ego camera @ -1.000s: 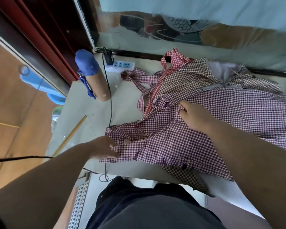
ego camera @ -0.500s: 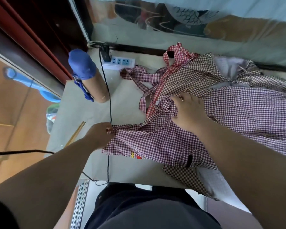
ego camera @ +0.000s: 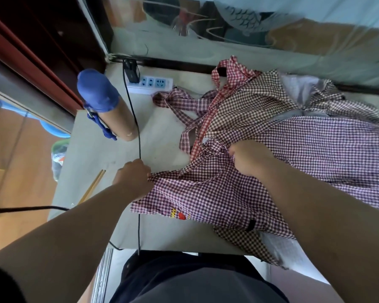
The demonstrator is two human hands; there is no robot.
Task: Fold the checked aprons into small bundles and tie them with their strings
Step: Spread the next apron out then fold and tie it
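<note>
Now that both hands (ego camera: 132, 179) (ego camera: 248, 158) grip, apron (ego camera: 206, 193) stretches tauter.

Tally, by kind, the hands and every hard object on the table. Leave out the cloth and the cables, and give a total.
Hands: 2, left hand and right hand, each gripping the purple-checked apron
Blue-capped bottle: 1
Power strip: 1
Black charger plugged into it: 1
Wooden sticks: 2
Total: 7
</note>
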